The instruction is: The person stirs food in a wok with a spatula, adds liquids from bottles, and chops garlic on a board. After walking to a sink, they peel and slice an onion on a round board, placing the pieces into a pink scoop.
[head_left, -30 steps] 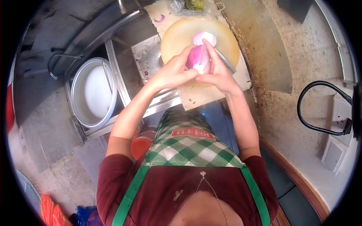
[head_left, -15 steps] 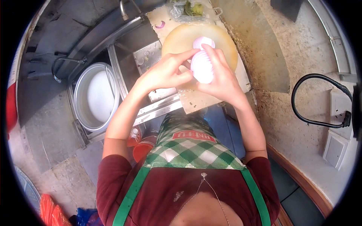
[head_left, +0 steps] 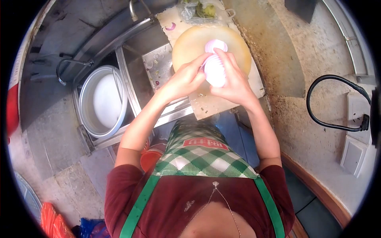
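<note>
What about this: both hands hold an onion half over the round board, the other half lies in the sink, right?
No: in the head view the other half lies on the round board. The left hand and right hand do hold an onion half over it.

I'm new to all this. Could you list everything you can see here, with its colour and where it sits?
held onion: one, pale pink, between both hands, above the board
onion piece: one, pink-white, on the board beyond the hands
chopping board: one, pale yellow, round, on the counter
onion scrap: one, purple, beyond the board
plastic bag: one, clear with greens inside, top edge
pot: one, white-grey, in the sink at left
cable: one, black, looped at right
socket: one, white, right wall
apron: one, green-white check, worn
left hand: fingers on the held onion
right hand: fingers around the held onion
</note>
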A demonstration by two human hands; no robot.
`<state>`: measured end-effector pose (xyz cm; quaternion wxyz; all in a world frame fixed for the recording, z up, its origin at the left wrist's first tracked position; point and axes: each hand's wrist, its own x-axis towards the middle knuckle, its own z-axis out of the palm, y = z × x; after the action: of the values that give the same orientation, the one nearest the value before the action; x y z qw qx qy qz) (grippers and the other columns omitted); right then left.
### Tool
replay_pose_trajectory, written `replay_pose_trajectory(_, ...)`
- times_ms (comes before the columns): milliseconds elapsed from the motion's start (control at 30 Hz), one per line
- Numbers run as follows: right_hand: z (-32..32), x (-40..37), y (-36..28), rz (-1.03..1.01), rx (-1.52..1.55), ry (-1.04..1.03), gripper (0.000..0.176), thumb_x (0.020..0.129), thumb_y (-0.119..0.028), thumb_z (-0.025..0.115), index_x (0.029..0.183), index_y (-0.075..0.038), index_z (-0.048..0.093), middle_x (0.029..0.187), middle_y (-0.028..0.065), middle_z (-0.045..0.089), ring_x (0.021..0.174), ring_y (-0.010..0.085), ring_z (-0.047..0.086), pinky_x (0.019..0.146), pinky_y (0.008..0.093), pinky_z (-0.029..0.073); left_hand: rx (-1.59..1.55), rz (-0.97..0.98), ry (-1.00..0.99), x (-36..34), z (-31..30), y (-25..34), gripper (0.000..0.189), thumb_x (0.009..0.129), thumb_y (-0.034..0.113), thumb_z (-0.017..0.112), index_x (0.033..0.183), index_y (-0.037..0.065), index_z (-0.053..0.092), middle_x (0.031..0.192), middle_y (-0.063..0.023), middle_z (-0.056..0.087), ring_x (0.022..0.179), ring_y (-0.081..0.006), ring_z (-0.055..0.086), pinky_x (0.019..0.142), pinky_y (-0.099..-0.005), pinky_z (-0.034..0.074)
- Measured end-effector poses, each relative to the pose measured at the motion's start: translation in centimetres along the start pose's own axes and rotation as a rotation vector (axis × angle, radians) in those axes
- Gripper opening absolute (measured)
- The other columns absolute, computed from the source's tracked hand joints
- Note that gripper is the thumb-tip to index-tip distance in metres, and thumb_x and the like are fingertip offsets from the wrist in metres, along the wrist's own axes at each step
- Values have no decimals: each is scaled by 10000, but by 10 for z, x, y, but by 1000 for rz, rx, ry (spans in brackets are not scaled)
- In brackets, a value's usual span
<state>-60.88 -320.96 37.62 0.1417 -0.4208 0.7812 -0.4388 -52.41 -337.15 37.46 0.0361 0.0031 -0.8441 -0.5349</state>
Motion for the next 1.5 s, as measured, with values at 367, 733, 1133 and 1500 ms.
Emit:
replay_pose_trajectory(367, 27, -2, 17, -154, 81, -34, 886, 552, -138, 656, 1338, -33, 260, 1155, 195, 413, 1088, 370, 455, 892, 400, 401, -54, -24, 85, 12, 5, -34, 306, 876, 111, 492, 1168, 22, 509, 914, -131, 627, 853, -165, 597, 763, -314, 462)
replay_pose_trajectory(733, 47, -5, 54, 58, -26, 209, 921, 579, -196, 728, 1325, 26, 236, 1154, 226, 409, 1090, 367, 452, 938, 409, 377, -458, -161, 266, 26, 33, -65, 223, 914, 134, 471, 1093, 43, 570, 1005, -52, 604, 898, -118, 584, 666, -251, 526)
replay_pose_trajectory(1133, 57, -9, 74, 190, 735, 200, 653, 628, -54, 687, 1208, -68, 388, 1178, 106, 406, 1124, 247, 435, 941, 375, 373, -616, -463, 144, 41, 10, -72, 410, 863, 300, 567, 1189, 61, 496, 1049, -102, 597, 895, -171, 611, 703, -264, 513)
replay_pose_trajectory(1500, 60, -2, 73, -47, 436, 192, 616, 537, -55, 615, 1133, -72, 460, 1187, 136, 394, 1173, 301, 380, 1000, 385, 305, -545, -211, -164, 34, 15, -70, 437, 843, 210, 534, 1217, 2, 446, 1130, -103, 532, 1057, -177, 506, 894, -300, 421)
